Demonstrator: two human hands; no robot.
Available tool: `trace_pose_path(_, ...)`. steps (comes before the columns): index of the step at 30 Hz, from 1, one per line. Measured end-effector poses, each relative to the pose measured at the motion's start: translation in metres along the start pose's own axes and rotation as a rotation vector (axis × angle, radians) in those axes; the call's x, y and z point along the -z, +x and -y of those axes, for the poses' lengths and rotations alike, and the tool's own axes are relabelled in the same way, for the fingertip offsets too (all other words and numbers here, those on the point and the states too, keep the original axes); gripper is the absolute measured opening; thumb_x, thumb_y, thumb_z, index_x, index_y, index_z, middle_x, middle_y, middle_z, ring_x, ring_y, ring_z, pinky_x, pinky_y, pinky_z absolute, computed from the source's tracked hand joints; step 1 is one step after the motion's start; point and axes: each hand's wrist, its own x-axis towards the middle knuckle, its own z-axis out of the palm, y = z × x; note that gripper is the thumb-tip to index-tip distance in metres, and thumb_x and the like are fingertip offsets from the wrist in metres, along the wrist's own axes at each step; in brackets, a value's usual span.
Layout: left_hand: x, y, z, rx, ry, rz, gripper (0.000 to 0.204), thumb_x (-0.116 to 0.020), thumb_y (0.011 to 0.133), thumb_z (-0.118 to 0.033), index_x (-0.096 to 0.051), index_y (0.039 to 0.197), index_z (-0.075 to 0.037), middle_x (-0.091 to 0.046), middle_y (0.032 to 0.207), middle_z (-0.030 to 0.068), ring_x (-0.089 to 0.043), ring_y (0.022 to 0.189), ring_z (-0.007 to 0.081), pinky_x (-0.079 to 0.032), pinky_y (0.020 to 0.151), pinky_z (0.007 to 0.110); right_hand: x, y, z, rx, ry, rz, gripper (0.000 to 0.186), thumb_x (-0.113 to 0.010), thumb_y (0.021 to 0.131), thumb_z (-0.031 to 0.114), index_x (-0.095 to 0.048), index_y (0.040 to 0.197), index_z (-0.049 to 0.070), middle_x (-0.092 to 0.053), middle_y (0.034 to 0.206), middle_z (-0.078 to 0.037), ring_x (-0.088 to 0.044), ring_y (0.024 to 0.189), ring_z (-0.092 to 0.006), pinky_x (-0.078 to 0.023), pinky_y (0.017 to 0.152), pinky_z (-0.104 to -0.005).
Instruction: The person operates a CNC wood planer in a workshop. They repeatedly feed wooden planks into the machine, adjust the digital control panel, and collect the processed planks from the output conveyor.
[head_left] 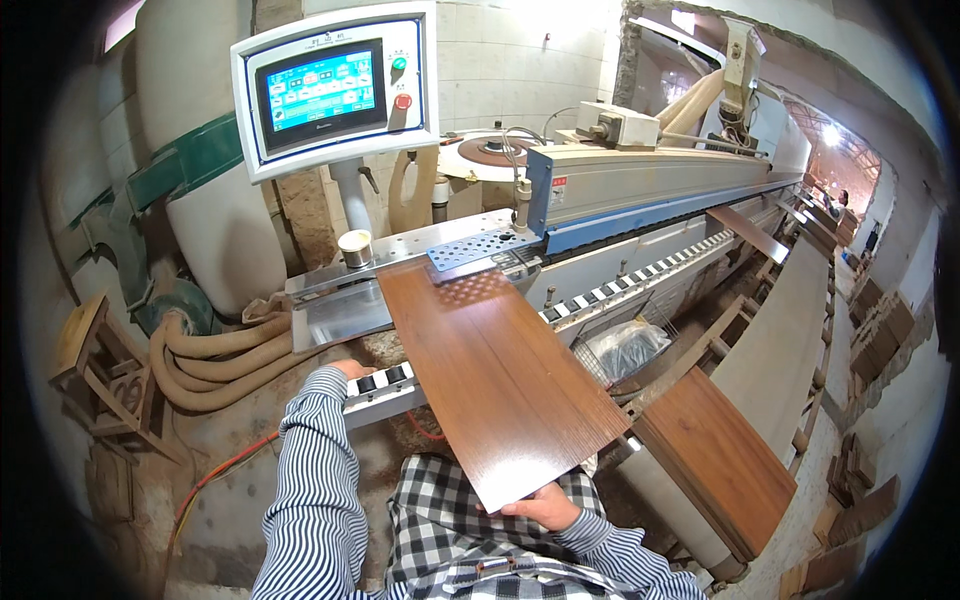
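A long brown wood-grain board (pixel 500 370) slants from the machine's infeed toward my body. Its far end lies under a blue perforated plate (pixel 482 250). My right hand (pixel 548 507) is closed on the board's near edge, thumb on top and fingers underneath. To the left of the board, my left hand (pixel 352 369) is at the end of a white support rail with black rollers (pixel 380 392); it seems to grip the rail, though most of its fingers are hidden. The edge-banding machine (pixel 640 195), grey and blue, runs away to the far right.
A control panel (pixel 335 88) with a lit screen stands at the back left, near a small round tin (pixel 355 247). Thick hoses (pixel 225 365) and a wooden stool (pixel 115 385) are at left. Stacked brown boards (pixel 725 450) lie on a roller conveyor (pixel 770 340) at right.
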Motion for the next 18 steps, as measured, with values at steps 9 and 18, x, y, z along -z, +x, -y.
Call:
trace_pose_path(9,0.003,0.002,-0.002,-0.005,0.007,0.0,0.052,-0.039,0.087,-0.046,-0.05,0.119,-0.006,-0.05,0.121,0.0167,-0.046,0.113,0.0301,-0.034,0.095,0.036,0.044,-0.024,-0.008,0.114,-0.099,-0.349,0.023,-0.062,0.078,0.004,-0.059,0.1,-0.002,-0.063,0.095,-0.008,-0.059,0.086,-0.0147,-0.046,0.081,-0.0275)
trace_pose_path(18,0.002,0.004,0.002,0.014,0.009,0.004,0.053,-0.039,0.087,-0.045,-0.05,0.119,-0.005,-0.049,0.122,0.0171,-0.045,0.114,0.0304,-0.034,0.095,0.036,0.081,-0.031,0.002,0.253,-0.044,-0.651,0.027,-0.056,0.085,0.024,-0.057,0.084,-0.003,-0.062,0.077,-0.011,-0.06,0.062,-0.0199,-0.05,0.06,-0.0305)
